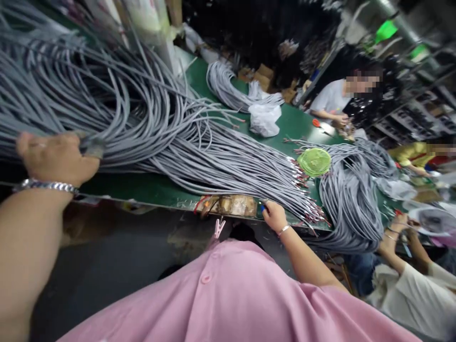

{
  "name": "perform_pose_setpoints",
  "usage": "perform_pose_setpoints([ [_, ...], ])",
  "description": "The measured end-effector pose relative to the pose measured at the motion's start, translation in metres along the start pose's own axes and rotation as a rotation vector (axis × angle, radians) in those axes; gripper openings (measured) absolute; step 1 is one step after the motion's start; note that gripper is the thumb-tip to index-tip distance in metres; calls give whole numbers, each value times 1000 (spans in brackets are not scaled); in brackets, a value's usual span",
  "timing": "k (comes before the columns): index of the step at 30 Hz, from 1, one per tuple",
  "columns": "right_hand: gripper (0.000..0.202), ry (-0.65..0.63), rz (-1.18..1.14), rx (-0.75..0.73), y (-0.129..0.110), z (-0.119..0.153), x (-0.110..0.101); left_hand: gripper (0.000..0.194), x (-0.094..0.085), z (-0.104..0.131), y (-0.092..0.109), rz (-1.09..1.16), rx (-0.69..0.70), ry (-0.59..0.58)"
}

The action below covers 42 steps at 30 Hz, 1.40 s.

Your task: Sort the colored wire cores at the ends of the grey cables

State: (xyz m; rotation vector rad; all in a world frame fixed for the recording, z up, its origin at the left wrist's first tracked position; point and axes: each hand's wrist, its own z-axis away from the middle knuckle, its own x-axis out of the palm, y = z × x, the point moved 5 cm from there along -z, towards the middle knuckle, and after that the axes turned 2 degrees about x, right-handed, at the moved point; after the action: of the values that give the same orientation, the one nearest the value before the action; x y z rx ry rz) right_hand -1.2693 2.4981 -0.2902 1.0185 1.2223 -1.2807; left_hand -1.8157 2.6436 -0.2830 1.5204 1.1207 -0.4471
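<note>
A large heap of grey cables (135, 109) covers the left of the green table (128, 187). My left hand (53, 159) is closed over the cables at the heap's near edge, its fingertips partly hidden and blurred. From the heap a fanned bundle of grey cables (231, 156) runs right and ends in stripped tips (313, 209) with reddish and white wires. My right hand (274, 216) is at the table's front edge, just below that bundle. Its fingers are closed around a small blue and black item, mostly hidden. Beside it lies a tan taped block (238, 205).
A green woven basket (315, 162) stands by the cable tips. More grey cables (351, 199) hang over the edge at right. Behind are another coil (228, 85) and a plastic bag (265, 118). Co-workers sit across and at right, one co-worker's hand (399, 225) close by.
</note>
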Motion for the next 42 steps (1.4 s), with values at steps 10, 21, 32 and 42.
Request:
perform_pose_setpoints([
  [10,17,72,-132,-80,32,-6,47,75,5,-10,-15,-425,134,43],
  [21,21,304,-250,-195,30,-3,42,68,0,12,20,-275,148,218],
  [32,25,350,-198,-298,19,-2,42,62,94,239,44,360,-52,304],
  [42,25,236,-171,-432,12,3,42,47,167,398,66,384,-422,128],
])
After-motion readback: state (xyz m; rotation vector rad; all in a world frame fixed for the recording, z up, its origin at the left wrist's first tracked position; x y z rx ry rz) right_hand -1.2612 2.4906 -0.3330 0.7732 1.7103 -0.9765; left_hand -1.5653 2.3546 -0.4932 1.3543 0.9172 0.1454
